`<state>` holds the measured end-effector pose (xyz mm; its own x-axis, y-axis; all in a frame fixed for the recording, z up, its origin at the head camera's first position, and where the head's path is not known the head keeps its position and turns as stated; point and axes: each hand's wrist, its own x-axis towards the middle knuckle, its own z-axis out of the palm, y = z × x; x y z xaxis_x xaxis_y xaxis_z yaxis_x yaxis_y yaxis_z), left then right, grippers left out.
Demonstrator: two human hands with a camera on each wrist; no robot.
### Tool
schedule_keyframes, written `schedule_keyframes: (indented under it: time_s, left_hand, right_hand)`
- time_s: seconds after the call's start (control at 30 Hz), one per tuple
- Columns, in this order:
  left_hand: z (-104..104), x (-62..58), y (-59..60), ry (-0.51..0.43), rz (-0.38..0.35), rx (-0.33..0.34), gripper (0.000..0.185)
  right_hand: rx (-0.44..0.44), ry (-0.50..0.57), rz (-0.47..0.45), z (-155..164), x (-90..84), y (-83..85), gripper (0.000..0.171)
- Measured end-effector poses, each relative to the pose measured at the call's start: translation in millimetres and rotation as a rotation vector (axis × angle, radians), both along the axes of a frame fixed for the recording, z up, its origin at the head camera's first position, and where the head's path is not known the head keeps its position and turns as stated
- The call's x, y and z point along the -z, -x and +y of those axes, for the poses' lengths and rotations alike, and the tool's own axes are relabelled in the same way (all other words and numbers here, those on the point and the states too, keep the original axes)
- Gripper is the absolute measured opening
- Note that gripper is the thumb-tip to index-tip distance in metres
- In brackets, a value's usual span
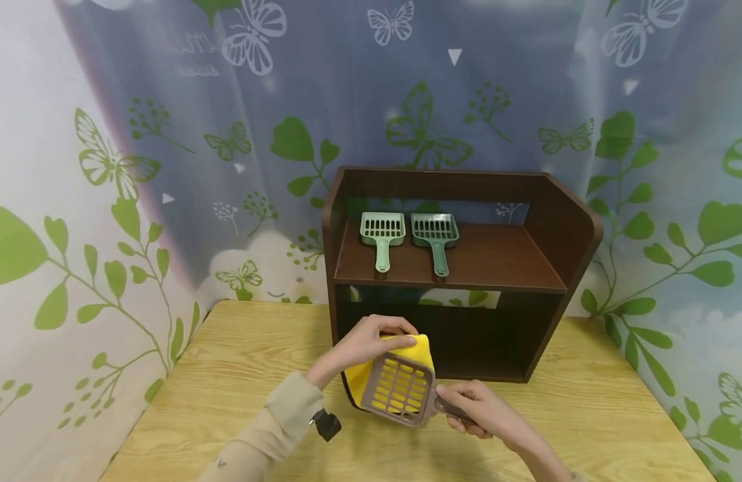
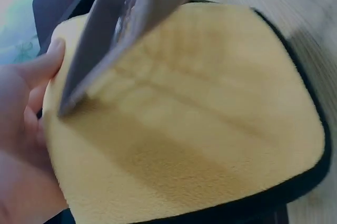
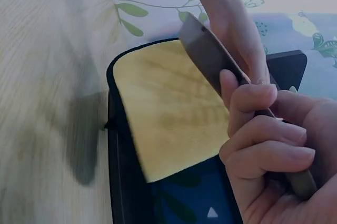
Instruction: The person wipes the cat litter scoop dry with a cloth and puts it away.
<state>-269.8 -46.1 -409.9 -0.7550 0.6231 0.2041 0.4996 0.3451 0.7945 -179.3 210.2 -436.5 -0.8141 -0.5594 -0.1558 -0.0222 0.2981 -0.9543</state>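
In the head view my right hand (image 1: pixel 482 410) grips the handle of a grey-brown slotted litter scoop (image 1: pixel 428 415), its head tilted in front of a yellow cloth (image 1: pixel 418 347). My left hand (image 1: pixel 371 345) pinches the cloth's upper edge, thumb in front and fingers behind. Up close in the left wrist view, the cloth (image 2: pixel 210 129) is fuzzy with a dark border, and the scoop's edge (image 2: pixel 100 71) stands against or just before it. The right wrist view has curled fingers (image 3: pixel 268 155) around the scoop's handle (image 3: pixel 303 183).
A dark brown two-tier shelf (image 1: pixel 449 286) stands at the back of the wood-grain table (image 1: pixel 256 348). On its upper board lie a light green scoop (image 1: pixel 382 234) and a dark green scoop (image 1: pixel 436 237). A patterned curtain (image 1: pixel 347 87) hangs behind.
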Motion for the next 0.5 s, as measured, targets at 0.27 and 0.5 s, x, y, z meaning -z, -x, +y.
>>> schedule_keyframes:
  time_s: [0.27, 0.5]
  left_hand:
    - [14.7, -6.3, -9.3, 0.070, 0.018, 0.233, 0.018]
    - [0.9, 3.0, -1.2, -0.002, 0.019, 0.103, 0.020]
  right_hand:
    - [-0.092, -0.011, 0.025, -12.1, -1.4, 4.5, 0.052]
    - [-0.026, -0.033, 0.068, -6.0, -5.8, 1.8, 0.051]
